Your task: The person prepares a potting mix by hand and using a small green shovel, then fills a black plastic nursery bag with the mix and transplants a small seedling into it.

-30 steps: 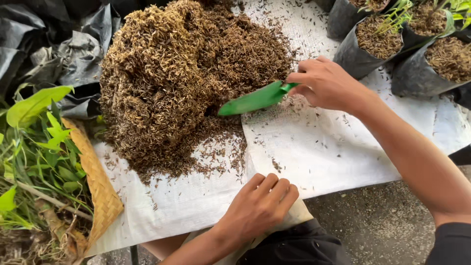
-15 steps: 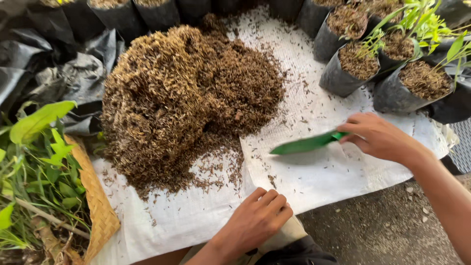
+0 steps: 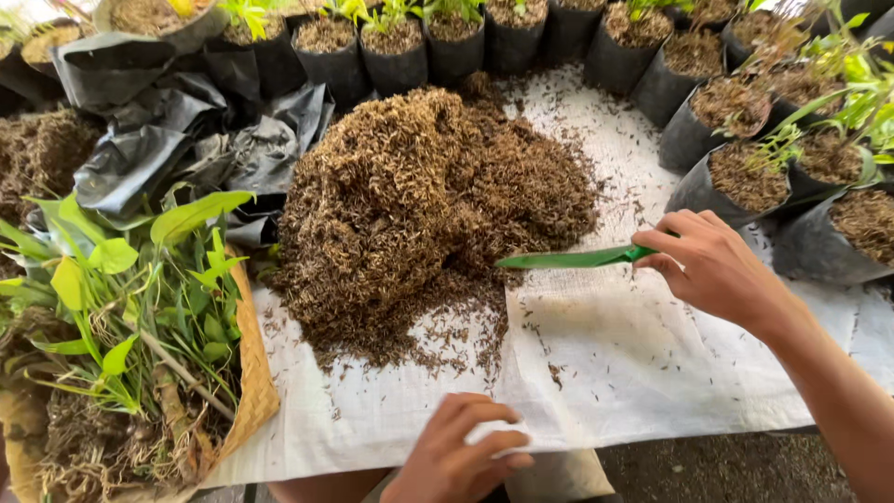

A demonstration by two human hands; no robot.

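A big heap of brown husks (image 3: 419, 205) lies on a white woven sheet (image 3: 652, 363). My right hand (image 3: 712, 265) grips the handle of a green scoop (image 3: 573, 258), held level with its tip at the heap's right foot. My left hand (image 3: 456, 456) rests at the sheet's near edge with fingers spread, holding nothing.
Black grow bags filled with husks (image 3: 736, 182) and small seedlings ring the back and right. Crumpled empty black bags (image 3: 177, 149) lie at the left. A woven bamboo tray (image 3: 251, 363) with green seedlings (image 3: 130, 289) sits at the near left. Grey ground shows at the bottom right.
The right hand drew the green scoop out of the heap to the right, then brought its tip back to the heap's edge. The left hand's fingers spread. The view shifted up and left.
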